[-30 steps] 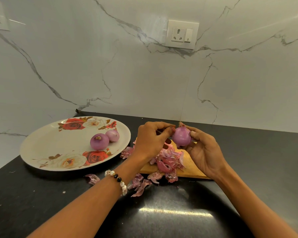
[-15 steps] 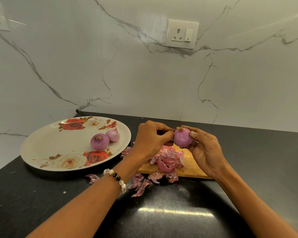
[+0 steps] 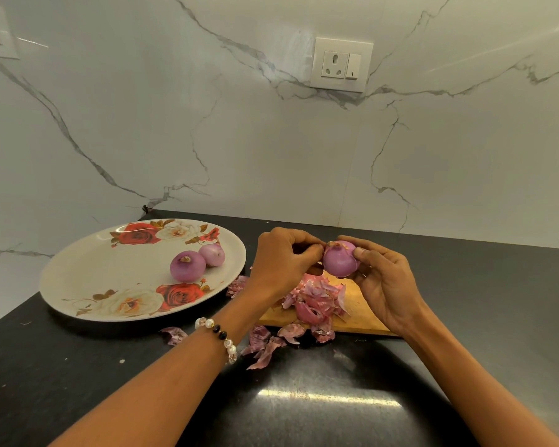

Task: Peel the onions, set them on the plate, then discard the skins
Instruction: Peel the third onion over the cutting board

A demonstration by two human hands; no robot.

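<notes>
I hold a purple onion [image 3: 338,259] in the air above a wooden cutting board [image 3: 357,314]. My right hand [image 3: 384,282] grips it from the right, fingers curled round it. The fingertips of my left hand [image 3: 281,262] pinch at the onion's top left side. Two peeled onions [image 3: 188,266] lie side by side on a large white plate [image 3: 117,272] with rose prints, to the left. A pile of pink onion skins [image 3: 317,301] covers the board's left part and spills onto the counter.
The black stone counter [image 3: 465,317] runs to a white marble wall with a socket [image 3: 341,64]. Loose skin scraps [image 3: 175,335] lie on the counter in front of the plate.
The onion has sunk slightly and turned in my hands. My left fingertips have shifted on its top. Plate and skins have not moved.
</notes>
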